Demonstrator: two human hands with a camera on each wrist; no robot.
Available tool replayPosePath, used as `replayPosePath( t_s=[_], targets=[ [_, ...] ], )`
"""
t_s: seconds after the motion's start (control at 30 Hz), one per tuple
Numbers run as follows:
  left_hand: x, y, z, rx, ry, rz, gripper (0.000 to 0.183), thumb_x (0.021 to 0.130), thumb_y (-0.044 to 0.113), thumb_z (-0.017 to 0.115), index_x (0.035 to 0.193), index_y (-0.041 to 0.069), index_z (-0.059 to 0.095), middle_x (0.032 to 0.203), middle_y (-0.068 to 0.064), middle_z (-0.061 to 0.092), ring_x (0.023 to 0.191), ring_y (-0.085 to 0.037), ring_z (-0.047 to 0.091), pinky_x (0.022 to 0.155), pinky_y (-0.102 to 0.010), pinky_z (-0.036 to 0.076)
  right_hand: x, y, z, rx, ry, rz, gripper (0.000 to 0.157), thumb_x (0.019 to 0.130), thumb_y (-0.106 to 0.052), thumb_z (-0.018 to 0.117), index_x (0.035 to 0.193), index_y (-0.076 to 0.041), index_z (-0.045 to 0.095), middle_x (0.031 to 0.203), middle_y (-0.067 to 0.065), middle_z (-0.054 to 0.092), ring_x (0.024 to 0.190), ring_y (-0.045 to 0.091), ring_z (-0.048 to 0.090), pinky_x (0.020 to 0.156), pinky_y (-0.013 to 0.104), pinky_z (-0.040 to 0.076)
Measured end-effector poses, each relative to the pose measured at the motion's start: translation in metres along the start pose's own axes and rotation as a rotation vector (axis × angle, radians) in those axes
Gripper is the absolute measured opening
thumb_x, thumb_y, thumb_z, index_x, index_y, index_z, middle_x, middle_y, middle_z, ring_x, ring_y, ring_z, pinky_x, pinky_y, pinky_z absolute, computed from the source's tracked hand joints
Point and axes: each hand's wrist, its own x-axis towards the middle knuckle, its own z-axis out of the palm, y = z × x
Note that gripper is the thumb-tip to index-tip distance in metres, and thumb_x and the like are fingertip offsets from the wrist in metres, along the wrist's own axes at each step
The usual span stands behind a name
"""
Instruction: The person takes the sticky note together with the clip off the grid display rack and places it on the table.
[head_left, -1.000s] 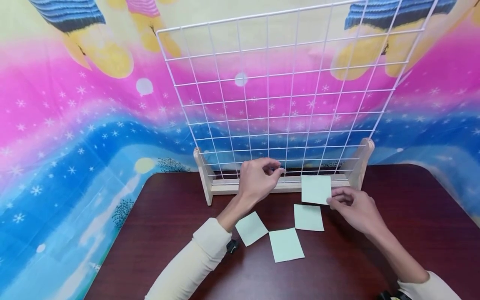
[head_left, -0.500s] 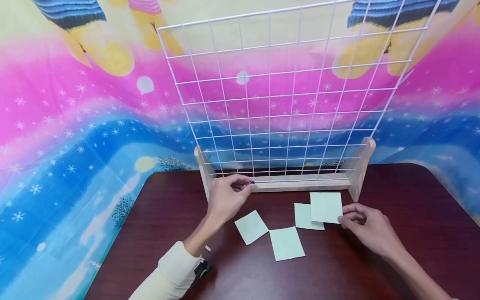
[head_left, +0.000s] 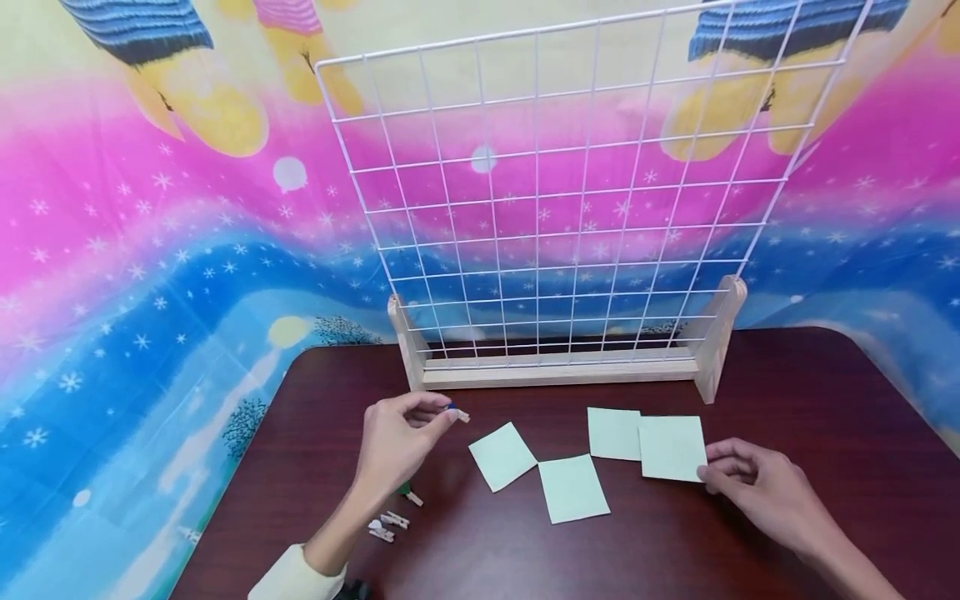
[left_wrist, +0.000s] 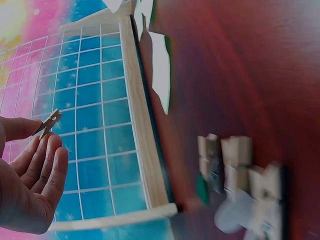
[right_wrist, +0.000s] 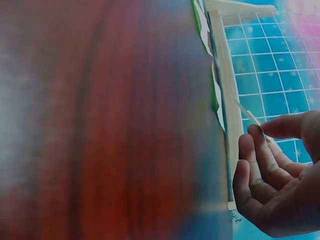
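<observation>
Between thumb and fingers my left hand (head_left: 401, 442) pinches a small wooden clothespin (left_wrist: 50, 121) with a blue bit on it, above the table left of the paper squares. At the right, my right hand (head_left: 772, 492) pinches a pale green paper square (head_left: 672, 448) by its edge; in the right wrist view it appears edge-on as a thin strip. That square overlaps the side of another paper square (head_left: 613, 433) in the head view. Two more squares lie on the table, one at centre (head_left: 574, 490) and one tilted (head_left: 502, 457) nearer my left hand.
Several wooden clothespins (head_left: 395, 520) with small coloured pieces lie on the dark red table (head_left: 495, 558) below my left hand. A white wire grid (head_left: 536, 200) stands upright in a wooden stand (head_left: 558, 375) at the back. A printed cloth (head_left: 150, 292) hangs behind.
Both hands have come back from the grid toward the table's front. The left hand moved left and down with the clothespin; the right moved right and down with its paper. Loose clothespins came into view.
</observation>
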Motion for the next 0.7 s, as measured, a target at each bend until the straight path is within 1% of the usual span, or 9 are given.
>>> replayPosePath(
  t_s=[0.17, 0.23, 0.5, 0.7],
  targets=[
    [-0.015, -0.011, -0.016, -0.008, 0.001, -0.079, 0.015, 0.087, 0.016, 0.09, 0.1, 0.015, 0.085, 0.09, 0.001, 0.082, 0.079, -0.008, 0.078, 0.076, -0.021, 0.063, -0.006, 0.008, -0.001, 0.002, -0.064, 0.07, 0.042, 0.105, -0.04, 0.071, 0.13, -0.007, 0.069, 0.099, -0.005, 0.081, 0.083, 0.001, 0.073, 0.075, 0.019, 0.047],
    [-0.022, -0.016, -0.023, 0.001, -0.003, -0.11, 0.015, 0.087, 0.016, 0.091, 0.1, 0.014, 0.085, 0.091, 0.0, 0.083, 0.079, -0.007, 0.078, 0.076, -0.02, 0.062, -0.009, 0.01, -0.001, 0.007, -0.074, 0.086, 0.043, 0.105, -0.041, 0.07, 0.131, -0.007, 0.068, 0.1, -0.006, 0.081, 0.084, 0.001, 0.073, 0.075, 0.018, 0.048],
    [-0.051, -0.033, -0.043, 0.019, -0.034, -0.226, 0.016, 0.088, 0.022, 0.091, 0.101, 0.014, 0.085, 0.09, 0.001, 0.083, 0.08, -0.004, 0.078, 0.078, -0.019, 0.062, -0.018, 0.018, -0.004, -0.011, -0.112, 0.126, 0.044, 0.106, -0.041, 0.069, 0.133, -0.006, 0.068, 0.099, -0.007, 0.081, 0.083, 0.0, 0.072, 0.074, 0.02, 0.048],
    [-0.068, -0.047, -0.055, 0.02, -0.047, -0.27, 0.016, 0.088, 0.021, 0.09, 0.1, 0.013, 0.084, 0.09, 0.0, 0.083, 0.08, -0.003, 0.077, 0.078, -0.019, 0.061, -0.021, 0.026, -0.006, -0.038, -0.148, 0.115, 0.039, 0.107, -0.035, 0.068, 0.132, -0.005, 0.069, 0.097, -0.008, 0.081, 0.082, 0.0, 0.072, 0.073, 0.021, 0.048]
  ],
)
